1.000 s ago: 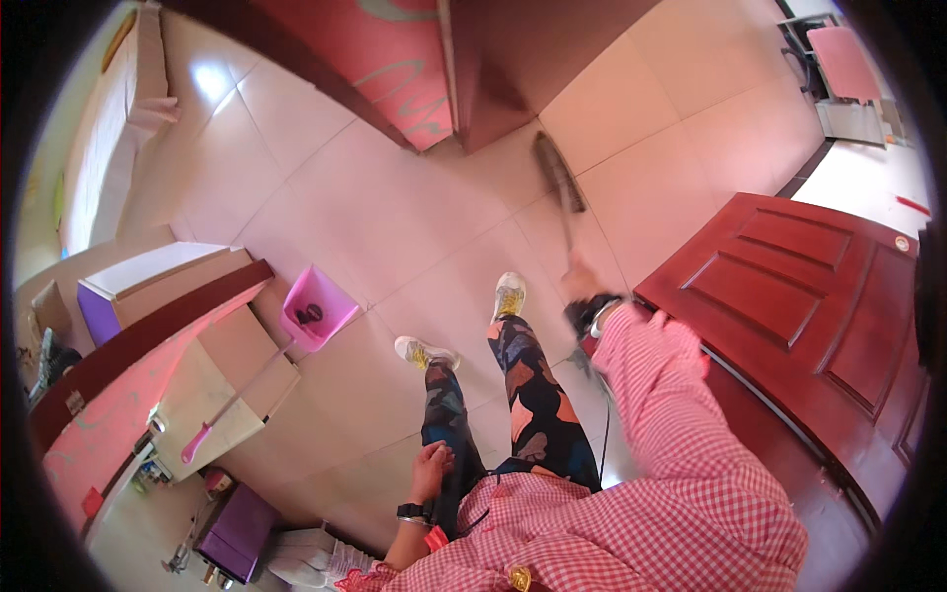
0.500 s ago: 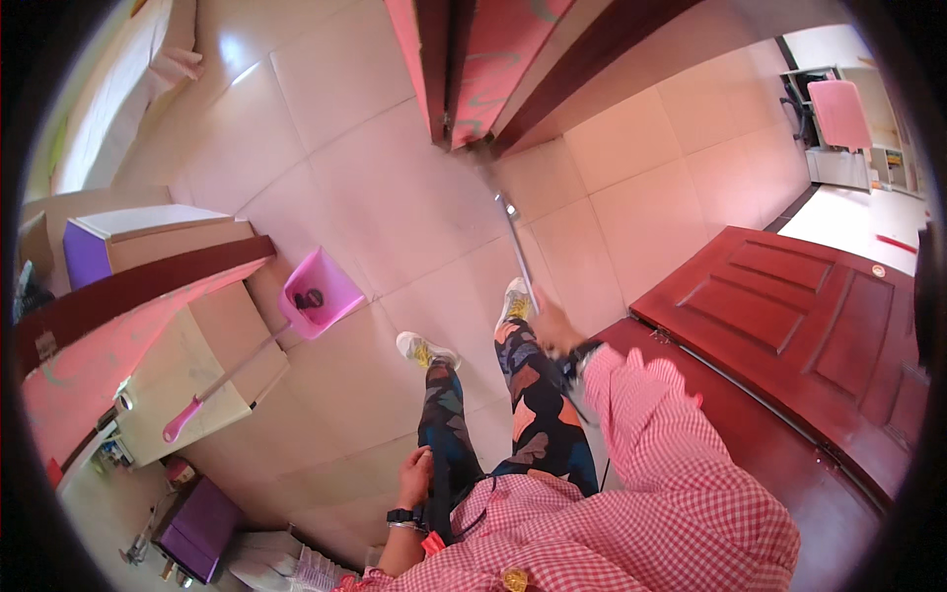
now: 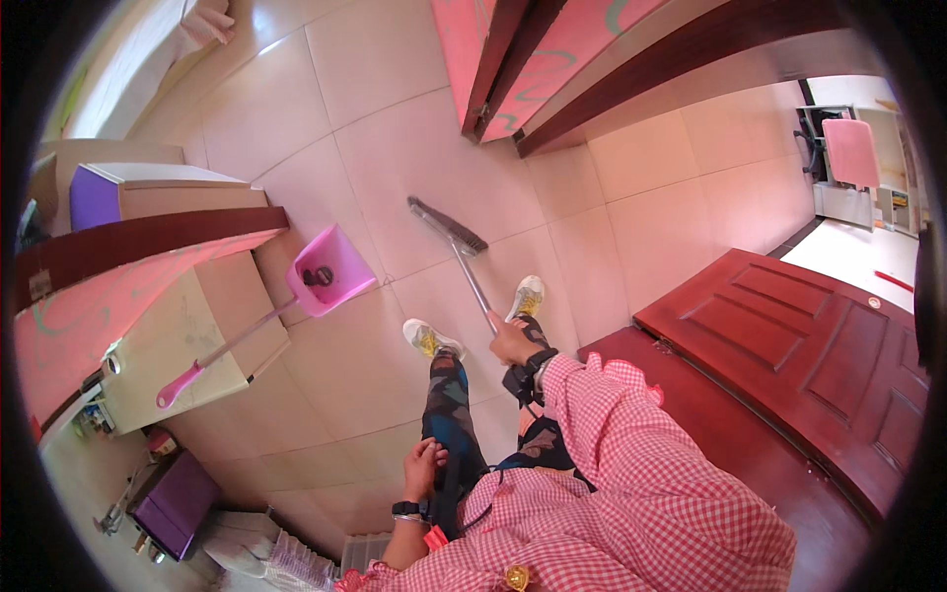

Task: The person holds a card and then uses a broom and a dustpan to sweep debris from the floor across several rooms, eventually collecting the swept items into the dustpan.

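My right hand (image 3: 515, 341) is wrapped round the silver handle of a broom (image 3: 472, 279). The broom's dark bristle head (image 3: 449, 225) rests on the tiled floor ahead of my feet. Beside my left thigh, my left hand (image 3: 424, 464) hangs with its fingers curled in and nothing visible in them. To the left a pink dustpan (image 3: 350, 280) lies on the floor, its long handle (image 3: 237, 340) leaning toward the cabinet. Some small dark bits (image 3: 318, 276) sit inside the pan.
A red-brown panelled door (image 3: 764, 335) stands to my right. Ahead rises the end of a pink wall with dark wooden trim (image 3: 523, 79). A pale cabinet (image 3: 187, 345) is on the left, with a purple box (image 3: 176, 501) below it. A pink chair (image 3: 850, 153) stands far right.
The broom has swung left, from beside the wall's end to the open tiles, and my right hand has moved left with it. My left hand stays by the thigh.
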Demonstrator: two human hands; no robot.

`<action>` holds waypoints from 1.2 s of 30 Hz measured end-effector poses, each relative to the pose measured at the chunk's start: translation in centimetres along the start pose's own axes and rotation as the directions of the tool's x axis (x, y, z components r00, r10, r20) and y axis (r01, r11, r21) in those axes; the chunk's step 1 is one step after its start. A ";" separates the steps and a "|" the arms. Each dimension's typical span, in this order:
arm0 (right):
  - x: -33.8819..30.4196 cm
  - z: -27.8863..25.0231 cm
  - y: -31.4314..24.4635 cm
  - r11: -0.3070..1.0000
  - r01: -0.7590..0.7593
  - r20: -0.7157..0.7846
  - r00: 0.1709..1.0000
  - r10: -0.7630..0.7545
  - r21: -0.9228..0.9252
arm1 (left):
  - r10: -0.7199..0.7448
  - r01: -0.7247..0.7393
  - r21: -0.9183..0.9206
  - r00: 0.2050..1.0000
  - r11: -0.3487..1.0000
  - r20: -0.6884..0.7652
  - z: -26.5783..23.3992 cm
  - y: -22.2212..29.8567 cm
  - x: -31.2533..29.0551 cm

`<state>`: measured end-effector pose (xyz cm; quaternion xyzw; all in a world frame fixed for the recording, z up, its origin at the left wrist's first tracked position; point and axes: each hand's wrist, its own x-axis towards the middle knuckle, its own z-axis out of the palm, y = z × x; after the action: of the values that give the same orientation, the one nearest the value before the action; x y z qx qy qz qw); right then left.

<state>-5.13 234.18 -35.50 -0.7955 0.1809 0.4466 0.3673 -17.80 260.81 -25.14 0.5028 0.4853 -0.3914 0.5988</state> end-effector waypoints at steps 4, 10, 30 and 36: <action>-4.2 -2.5 3.0 0.967 0.038 -0.063 0.998 -0.023 0.250 | -0.008 0.046 -0.237 0.988 0.970 0.157 -0.5 0.4 0.0; -6.2 -6.2 4.8 0.521 -0.218 0.009 0.928 0.373 0.825 | 0.007 -0.008 0.041 1.000 0.999 0.015 -1.1 0.0 -0.1; -2.9 -0.9 -4.6 0.633 -0.229 0.162 0.973 0.163 0.740 | -0.021 0.023 -0.162 1.000 0.986 0.011 -3.6 0.2 -0.4; 1.0 -4.5 -3.2 0.808 -0.308 0.008 0.936 0.352 0.502 | 0.000 0.017 -0.181 0.996 0.983 0.092 -5.0 -0.8 0.5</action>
<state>-0.05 232.98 -33.53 -0.6491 0.4404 0.4076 0.4676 -19.36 265.58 -25.91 0.4254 0.4931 -0.3706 0.6622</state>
